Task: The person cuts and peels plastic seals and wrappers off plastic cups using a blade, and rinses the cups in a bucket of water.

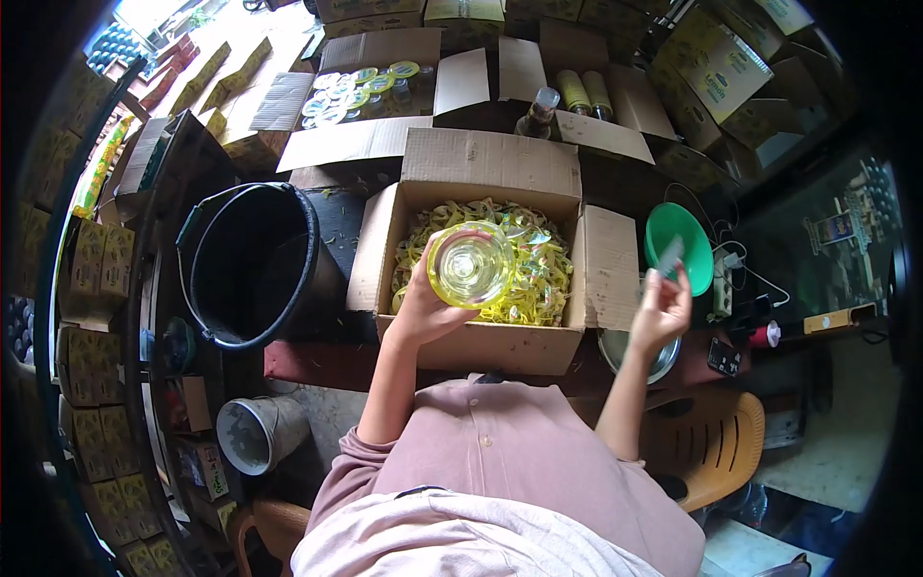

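My left hand (419, 306) is closed around a clear round cup (471, 265) with a yellow rim, held over an open cardboard box (490, 350). Below the cup, the box is filled with crumpled yellow and shiny strips (540, 274). Off to the right, my right hand (660, 313) is raised with its fingertips pinching a small, greyish, see-through piece (670, 256). That piece overlaps a green bowl (694, 252) in the view; whether they touch I cannot tell. A metal bowl (663, 363) is partly hidden behind my right wrist.
A large dark bucket (312, 260) stands left of the box. Behind are a carton of yellow-lidded cups (356, 94), a bottle (539, 111) and a carton with yellow cans (574, 93). A grey bucket (279, 428) and an orange chair (716, 442) are lower down.
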`<control>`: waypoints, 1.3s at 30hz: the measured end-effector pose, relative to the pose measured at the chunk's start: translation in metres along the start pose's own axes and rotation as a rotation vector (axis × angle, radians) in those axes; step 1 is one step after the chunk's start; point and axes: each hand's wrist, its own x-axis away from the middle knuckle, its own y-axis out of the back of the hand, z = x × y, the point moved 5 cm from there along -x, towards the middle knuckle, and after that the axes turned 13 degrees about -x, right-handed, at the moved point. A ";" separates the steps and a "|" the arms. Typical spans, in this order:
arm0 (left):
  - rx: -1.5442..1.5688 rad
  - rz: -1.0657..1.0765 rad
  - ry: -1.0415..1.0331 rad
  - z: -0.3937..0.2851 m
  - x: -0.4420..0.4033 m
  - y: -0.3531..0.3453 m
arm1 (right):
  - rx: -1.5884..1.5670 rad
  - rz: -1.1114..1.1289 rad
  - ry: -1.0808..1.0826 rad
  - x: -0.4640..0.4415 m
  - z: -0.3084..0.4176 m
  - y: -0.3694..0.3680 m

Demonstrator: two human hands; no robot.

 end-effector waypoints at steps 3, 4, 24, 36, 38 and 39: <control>0.030 0.016 -0.039 -0.001 0.002 -0.002 | 0.276 -0.083 -0.113 -0.009 -0.070 0.070; 0.062 0.017 -0.058 0.002 0.004 -0.003 | 0.432 -0.048 -0.141 -0.007 -0.099 0.093; 0.108 0.043 0.008 0.008 0.007 -0.010 | 0.888 0.636 -0.376 0.049 -0.319 0.157; 0.123 0.050 0.038 0.009 0.008 -0.009 | 0.793 -0.027 -0.577 0.026 -0.203 0.151; 0.130 0.045 0.047 0.011 0.009 -0.010 | 0.892 0.029 -0.424 0.028 -0.184 0.145; 0.139 0.043 0.053 0.012 0.010 -0.010 | 0.894 0.018 -0.414 0.029 -0.180 0.146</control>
